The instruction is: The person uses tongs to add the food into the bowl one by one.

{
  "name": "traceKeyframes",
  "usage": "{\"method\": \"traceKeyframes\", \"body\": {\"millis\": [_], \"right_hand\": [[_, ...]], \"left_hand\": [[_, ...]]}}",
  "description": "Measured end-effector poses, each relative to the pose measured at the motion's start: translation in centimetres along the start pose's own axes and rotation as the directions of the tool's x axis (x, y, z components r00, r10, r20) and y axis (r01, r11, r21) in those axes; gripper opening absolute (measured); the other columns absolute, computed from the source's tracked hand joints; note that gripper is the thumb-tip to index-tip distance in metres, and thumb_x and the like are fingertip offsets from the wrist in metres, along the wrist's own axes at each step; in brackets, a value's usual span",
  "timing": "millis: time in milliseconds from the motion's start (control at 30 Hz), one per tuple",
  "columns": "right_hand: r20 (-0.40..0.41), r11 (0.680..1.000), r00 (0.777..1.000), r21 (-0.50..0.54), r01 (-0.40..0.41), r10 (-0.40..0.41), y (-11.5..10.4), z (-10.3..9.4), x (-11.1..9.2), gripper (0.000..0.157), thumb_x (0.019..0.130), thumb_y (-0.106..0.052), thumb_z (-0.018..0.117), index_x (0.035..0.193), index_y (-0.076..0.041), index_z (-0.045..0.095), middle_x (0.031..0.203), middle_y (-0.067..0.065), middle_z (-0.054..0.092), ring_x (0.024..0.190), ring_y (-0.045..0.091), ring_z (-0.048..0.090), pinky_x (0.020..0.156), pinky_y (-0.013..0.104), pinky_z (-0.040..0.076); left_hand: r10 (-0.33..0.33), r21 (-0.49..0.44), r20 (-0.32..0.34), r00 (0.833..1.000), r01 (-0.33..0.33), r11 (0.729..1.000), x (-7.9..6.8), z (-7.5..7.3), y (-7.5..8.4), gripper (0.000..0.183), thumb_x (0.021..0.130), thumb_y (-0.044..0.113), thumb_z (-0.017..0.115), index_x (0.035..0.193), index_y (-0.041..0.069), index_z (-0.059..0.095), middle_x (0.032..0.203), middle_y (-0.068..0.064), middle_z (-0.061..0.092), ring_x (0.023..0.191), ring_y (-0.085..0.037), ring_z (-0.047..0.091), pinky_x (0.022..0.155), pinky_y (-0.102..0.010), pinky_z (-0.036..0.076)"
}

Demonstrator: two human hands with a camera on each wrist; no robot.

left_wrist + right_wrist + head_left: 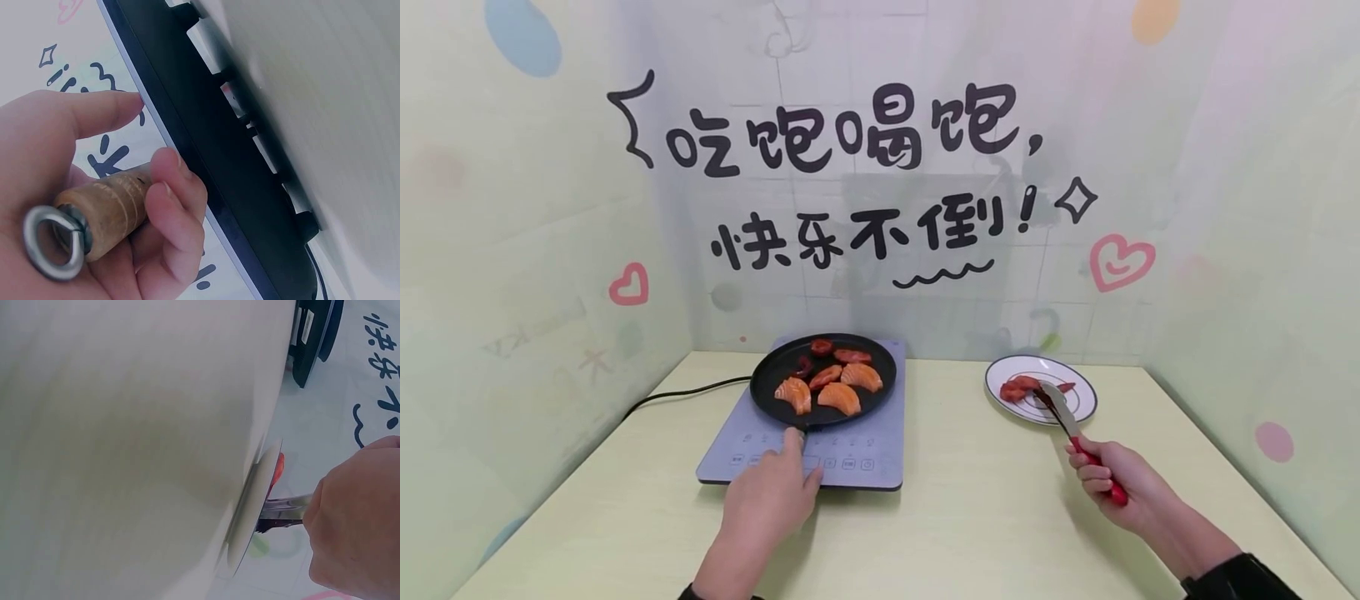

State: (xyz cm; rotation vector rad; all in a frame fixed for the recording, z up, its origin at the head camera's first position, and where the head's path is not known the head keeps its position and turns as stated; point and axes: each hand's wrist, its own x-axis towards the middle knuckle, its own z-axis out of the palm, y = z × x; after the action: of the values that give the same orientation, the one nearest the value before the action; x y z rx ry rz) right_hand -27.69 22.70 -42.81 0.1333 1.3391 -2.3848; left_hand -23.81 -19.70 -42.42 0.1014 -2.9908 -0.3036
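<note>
My left hand point(771, 496) grips the wooden handle point(115, 209) of a black frying pan point(766, 385), its thumb tip by the cooktop's front edge. In the pan lie three orange, white-striped slices like salmon point(839, 398) and several dark red meat pieces point(852, 356). At the right, my right hand point(1123, 483) holds metal tongs with red handles point(1067, 419), fingers curled round them. The tongs' tips reach down onto a white, dark-rimmed plate point(1013, 368), beside red meat pieces point(1018, 387). Whether the tips pinch a piece cannot be made out.
The pan sits on a flat grey-blue induction cooktop point(880, 467), whose black cable point(692, 390) runs off left. Both stand on a pale wooden table point(955, 517). Printed cloth walls point(880, 317) enclose the table at the back and both sides.
</note>
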Motion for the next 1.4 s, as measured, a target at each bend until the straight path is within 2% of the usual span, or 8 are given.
{"method": "traceKeyframes", "body": {"millis": [433, 533, 767, 900, 1067, 1233, 1400], "right_hand": [[0.08, 1.0, 0.997, -0.028, -0.002, 0.005, -0.1, -0.3, -0.2, 0.026, 0.108, -0.019, 0.024, 0.102, 0.001, 0.041, 0.066, -0.003, 0.046, 0.043, -0.001, 0.037, 0.038, 0.01, 0.035], [0.096, 0.999, 0.995, -0.039, 0.002, 0.002, -0.3, 0.0, -0.2, 0.027, 0.108, -0.019, 0.025, 0.101, 0.0, 0.042, 0.065, -0.004, 0.045, 0.042, -0.001, 0.036, 0.038, 0.01, 0.035], [0.191, 0.999, 0.981, -0.031, 0.026, -0.019, -0.9, 1.5, 0.2, 0.03, 0.108, -0.019, 0.021, 0.097, 0.0, 0.042, 0.064, -0.004, 0.042, 0.043, 0.0, 0.033, 0.037, 0.01, 0.034], [0.207, 0.999, 0.978, -0.018, 0.035, -0.031, -1.3, 2.9, 0.3, 0.029, 0.108, -0.018, 0.023, 0.096, 0.0, 0.042, 0.064, -0.003, 0.042, 0.043, 0.0, 0.032, 0.037, 0.01, 0.034], [0.185, 0.999, 0.982, -0.012, 0.039, -0.036, -1.6, 5.2, 0.4, 0.026, 0.108, -0.019, 0.027, 0.096, 0.0, 0.042, 0.063, -0.003, 0.043, 0.04, 0.001, 0.033, 0.036, 0.01, 0.032], [0.189, 0.999, 0.982, -0.025, 0.033, -0.028, -1.8, 8.3, 1.1, 0.022, 0.107, -0.019, 0.031, 0.097, -0.002, 0.039, 0.063, -0.003, 0.042, 0.039, 0.001, 0.032, 0.035, 0.01, 0.03], [0.243, 0.999, 0.97, -0.051, 0.013, -0.001, -1.7, 12.0, 1.9, 0.02, 0.107, -0.02, 0.033, 0.099, -0.003, 0.038, 0.062, -0.003, 0.04, 0.038, 0.001, 0.031, 0.034, 0.01, 0.028]], "left_hand": [[-0.005, -0.004, -0.002, 1.0, 0.005, 1.0, 0.0, 0.1, 0.0, 0.062, 0.092, 0.041, 0.06, 0.136, 0.004, 0.039, 0.091, -0.018, 0.063, 0.055, -0.024, 0.052, 0.046, -0.04, 0.042], [-0.005, -0.008, -0.007, 1.0, 0.005, 1.0, -0.1, 0.2, 0.0, 0.061, 0.092, 0.041, 0.06, 0.136, 0.004, 0.039, 0.089, -0.017, 0.062, 0.054, -0.023, 0.051, 0.045, -0.039, 0.041], [-0.003, -0.002, -0.006, 1.0, 0.003, 1.0, 0.0, 0.1, 0.0, 0.062, 0.092, 0.041, 0.06, 0.137, 0.004, 0.039, 0.091, -0.018, 0.063, 0.056, -0.024, 0.053, 0.047, -0.04, 0.042], [-0.002, -0.002, -0.007, 1.0, 0.002, 1.0, -0.1, 0.1, 0.0, 0.061, 0.092, 0.041, 0.061, 0.136, 0.004, 0.04, 0.091, -0.018, 0.063, 0.056, -0.024, 0.053, 0.047, -0.04, 0.042], [-0.003, -0.007, -0.008, 1.0, 0.003, 1.0, -0.1, 0.1, 0.0, 0.061, 0.092, 0.041, 0.061, 0.135, 0.004, 0.04, 0.09, -0.017, 0.062, 0.055, -0.023, 0.051, 0.046, -0.039, 0.041], [-0.005, -0.009, -0.01, 1.0, 0.005, 1.0, -0.1, 0.1, 0.0, 0.06, 0.092, 0.04, 0.062, 0.135, 0.004, 0.04, 0.089, -0.017, 0.062, 0.054, -0.023, 0.051, 0.045, -0.039, 0.041], [0.0, -0.009, -0.02, 1.0, 0.0, 1.0, -0.2, 0.1, 0.1, 0.06, 0.091, 0.04, 0.062, 0.134, 0.005, 0.041, 0.089, -0.017, 0.062, 0.054, -0.023, 0.052, 0.045, -0.039, 0.041]]}}
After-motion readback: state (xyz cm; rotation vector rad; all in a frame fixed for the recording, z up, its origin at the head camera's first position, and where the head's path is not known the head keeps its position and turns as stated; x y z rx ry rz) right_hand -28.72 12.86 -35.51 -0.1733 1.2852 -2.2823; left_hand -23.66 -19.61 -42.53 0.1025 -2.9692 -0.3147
